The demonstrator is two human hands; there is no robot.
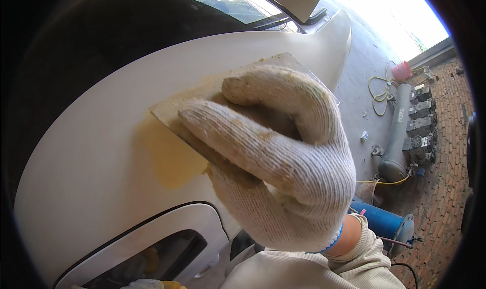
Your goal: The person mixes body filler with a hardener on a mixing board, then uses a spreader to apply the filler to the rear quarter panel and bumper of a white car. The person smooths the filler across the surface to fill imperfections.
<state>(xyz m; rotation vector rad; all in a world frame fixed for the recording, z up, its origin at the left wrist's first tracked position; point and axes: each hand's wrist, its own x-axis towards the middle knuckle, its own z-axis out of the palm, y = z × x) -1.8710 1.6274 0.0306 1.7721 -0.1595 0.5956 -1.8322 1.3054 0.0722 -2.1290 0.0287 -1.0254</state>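
My right hand (304, 162), in a white knit glove with yellowish stains, is closed on a flat putty spreader (205, 91). Its thin, smeared blade is tilted over a white car body panel (86, 132); its left corner lies over a patch of yellow putty (174, 160). Two fingers press along the blade's upper face while the rest of the hand wraps below it. The glove hides part of the putty and the panel. At the lower edge, a sliver of white knit (144, 284) beside something yellow may be my left hand; its fingers are cut off.
Dark car glass (91, 51) curves above the panel, and a small side window (177, 248) sits below. On the right are a grey air compressor tank (397, 132), a coiled yellow hose (379, 91), a pink bucket (402, 71), a blue cylinder (379, 220) and brick paving (448, 137).
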